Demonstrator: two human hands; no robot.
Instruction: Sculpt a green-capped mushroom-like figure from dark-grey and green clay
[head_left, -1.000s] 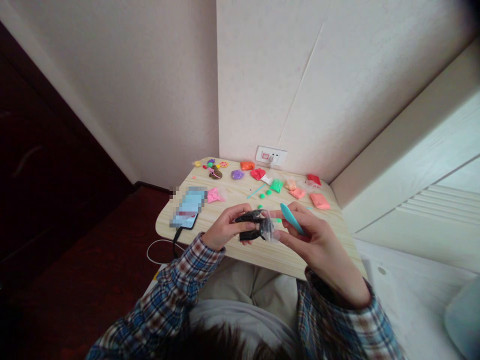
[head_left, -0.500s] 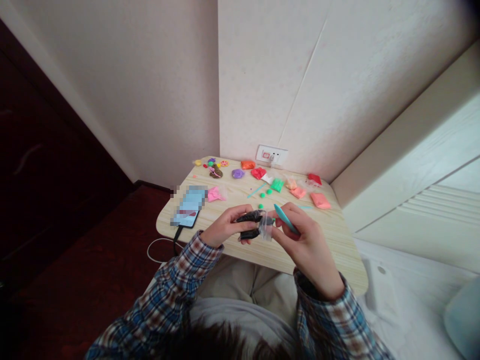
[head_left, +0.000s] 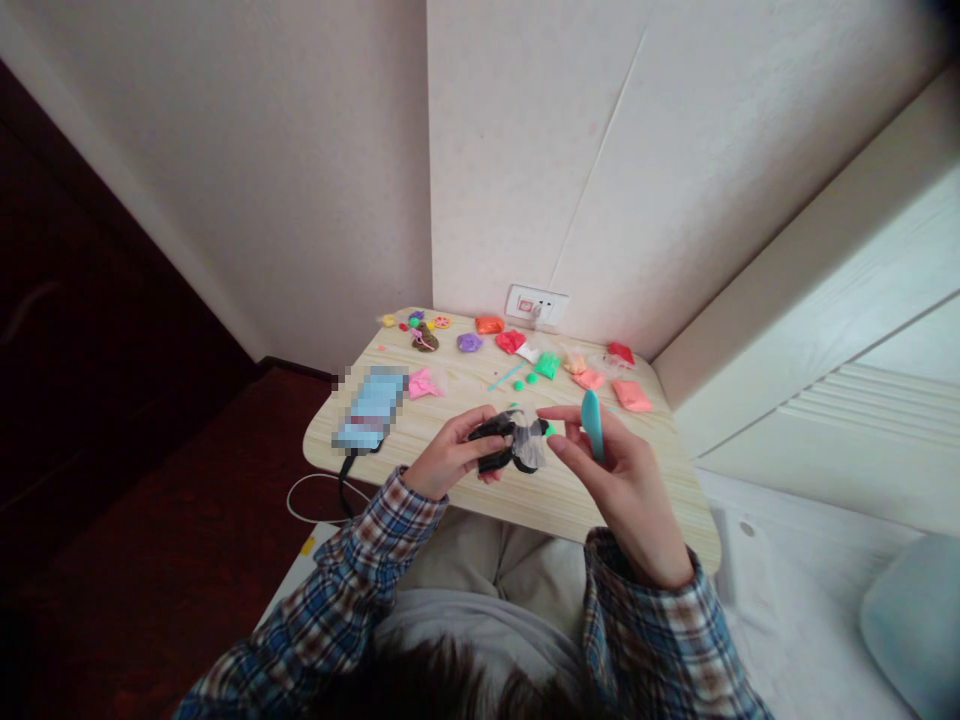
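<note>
My left hand (head_left: 454,455) is closed around a clear plastic bag of black modelling clay (head_left: 491,450), above the table's near edge. The bag's clear mouth (head_left: 529,445) faces right, with black clay showing around it. My right hand (head_left: 619,475) holds a turquoise modelling tool (head_left: 592,425) against its palm, its broad rounded end pointing up. The index finger and thumb of that hand are slightly apart at the bag's mouth, with a dark bit of clay between their tips. Just behind these fingertips, a green clay ball (head_left: 551,430) is partly hidden.
The wooden table (head_left: 435,435) bears bags of pink (head_left: 424,383), purple (head_left: 470,342), green (head_left: 547,365) and coral clay (head_left: 632,395). Green balls (head_left: 518,386) and a thin turquoise stick (head_left: 505,377) lie mid-table. A phone (head_left: 371,410) with a cable lies left; a wall socket (head_left: 537,304) is behind.
My right fingers have drawn back slightly from the bag and opened a little, and the turquoise tool has swung more upright. The bag's mouth looks more spread. The whole view has shifted slightly.
</note>
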